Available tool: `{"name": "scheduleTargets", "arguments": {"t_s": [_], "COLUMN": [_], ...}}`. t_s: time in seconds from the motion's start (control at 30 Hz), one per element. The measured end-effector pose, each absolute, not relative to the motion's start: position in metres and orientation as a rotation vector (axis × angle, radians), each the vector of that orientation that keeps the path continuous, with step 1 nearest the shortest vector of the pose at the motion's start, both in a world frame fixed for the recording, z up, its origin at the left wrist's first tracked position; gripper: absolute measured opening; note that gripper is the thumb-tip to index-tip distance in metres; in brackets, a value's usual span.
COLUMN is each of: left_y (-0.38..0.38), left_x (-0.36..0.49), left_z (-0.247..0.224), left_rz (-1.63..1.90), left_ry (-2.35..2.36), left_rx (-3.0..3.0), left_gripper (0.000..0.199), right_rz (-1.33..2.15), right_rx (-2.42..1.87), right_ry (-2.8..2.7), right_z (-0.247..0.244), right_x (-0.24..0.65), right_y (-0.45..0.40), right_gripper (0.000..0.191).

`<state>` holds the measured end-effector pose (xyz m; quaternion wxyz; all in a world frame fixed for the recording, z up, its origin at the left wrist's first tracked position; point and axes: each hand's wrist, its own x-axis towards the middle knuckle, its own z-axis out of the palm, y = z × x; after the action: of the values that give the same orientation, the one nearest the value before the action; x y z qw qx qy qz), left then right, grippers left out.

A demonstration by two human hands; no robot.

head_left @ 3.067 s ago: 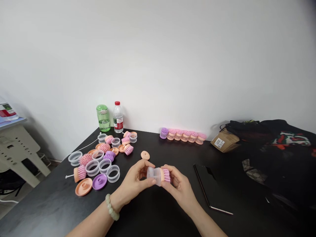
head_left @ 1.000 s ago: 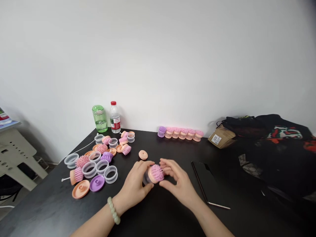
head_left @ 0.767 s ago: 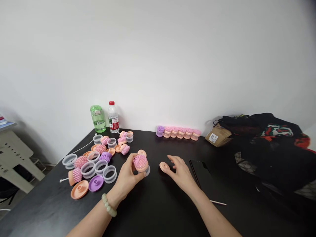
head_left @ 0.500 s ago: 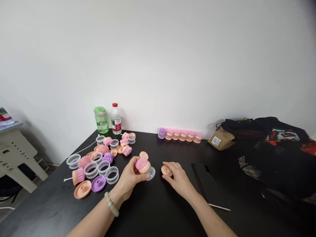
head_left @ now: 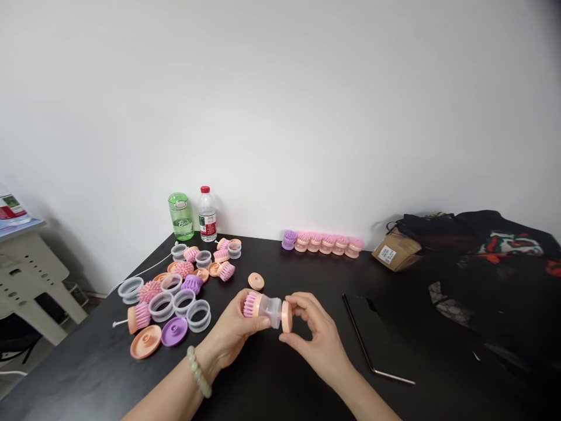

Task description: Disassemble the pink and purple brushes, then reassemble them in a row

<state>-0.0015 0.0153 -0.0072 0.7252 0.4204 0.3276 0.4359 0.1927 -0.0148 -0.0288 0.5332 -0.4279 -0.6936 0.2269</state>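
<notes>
Left hand (head_left: 230, 330) closed around a pink-bristled brush head (head_left: 250, 304); right hand (head_left: 319, 333) pinching a peach disc cap (head_left: 287, 316) against the far end of a clear plastic cylinder (head_left: 270, 311). All three parts in one line between the hands, over the middle of the bench (head_left: 272, 392). Just beyond, a loose peach disc (head_left: 256, 281) lying flat. Farther left, a spread of separate parts: clear rings (head_left: 161, 307), spiky pink heads (head_left: 150, 291), a purple disc (head_left: 174, 331), a larger peach disc (head_left: 146, 341). Along the back edge, a tidy row of assembled brushes (head_left: 322, 243), one purple, the others pink: that much done, the spread of parts left. Off to the right, a dark phone (head_left: 372, 333) lying flat.
</notes>
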Motion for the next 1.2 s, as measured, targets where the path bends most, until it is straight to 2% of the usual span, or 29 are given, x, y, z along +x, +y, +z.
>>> {"name": "scheduleTargets", "arguments": {"t_s": [0.3, 0.6, 0.73, 0.9, 1.07, 1.2], "left_y": [0.0118, 0.0113, 0.0115, 0.0119, 0.0107, 0.0113], "left_x": [-0.0008, 0.0000, -0.0004, 0.0010, 0.0005, -0.0004], "left_z": [-0.0068, -0.0078, -0.0092, -0.0120, -0.0097, -0.0100], "left_rz": [0.894, 0.852, 0.819, 0.772, 0.823, 0.926], "left_ry": [0.637, 0.673, 0.695, 0.686, 0.664, 0.635], "left_rx": [0.953, 0.942, 0.946, 0.965, 0.990, 1.242], "left_gripper": [0.058, 0.058, 0.061, 0.066, 0.059, 0.059], "right_rz": [0.354, 0.083, 0.005, -0.104, 0.018, 0.462], "right_rx": [-0.996, -0.862, -0.808, -0.721, -0.835, -1.064], "right_ry": [-1.755, -1.856, -1.916, -1.985, -1.928, -1.772], "right_z": [-0.0244, -0.0224, -0.0212, -0.0191, -0.0194, -0.0229], "right_x": [0.1895, 0.1891, 0.1886, 0.1883, 0.1913, 0.1884], "right_y": [-0.0184, -0.0184, -0.0191, -0.0202, -0.0212, -0.0202], "right_gripper": [0.050, 0.036, 0.038, 0.050, 0.040, 0.037]}}
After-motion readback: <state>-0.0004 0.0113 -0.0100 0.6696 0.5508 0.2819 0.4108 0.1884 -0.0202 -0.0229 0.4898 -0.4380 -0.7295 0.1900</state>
